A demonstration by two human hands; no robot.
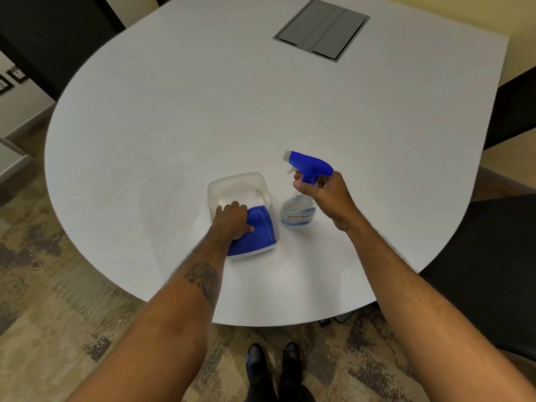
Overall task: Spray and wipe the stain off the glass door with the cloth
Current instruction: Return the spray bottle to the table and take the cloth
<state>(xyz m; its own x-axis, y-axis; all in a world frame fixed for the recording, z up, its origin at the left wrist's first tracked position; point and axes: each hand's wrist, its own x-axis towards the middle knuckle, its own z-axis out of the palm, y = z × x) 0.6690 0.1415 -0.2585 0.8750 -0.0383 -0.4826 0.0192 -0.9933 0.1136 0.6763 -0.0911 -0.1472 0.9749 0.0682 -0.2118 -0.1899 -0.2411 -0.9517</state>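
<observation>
A clear plastic tub stands on the white table near its front edge. A blue cloth lies in the near end of the tub. My left hand reaches into the tub and presses down on the cloth, fingers curled over it. To the right stands a clear spray bottle with a blue trigger head. My right hand is wrapped around its neck just under the trigger. The bottle looks upright on the table. The glass door is not in view.
A grey hatch is set into the table top at the far side. Dark chairs stand at the right and far left. Patterned carpet and my black shoes show below the table edge.
</observation>
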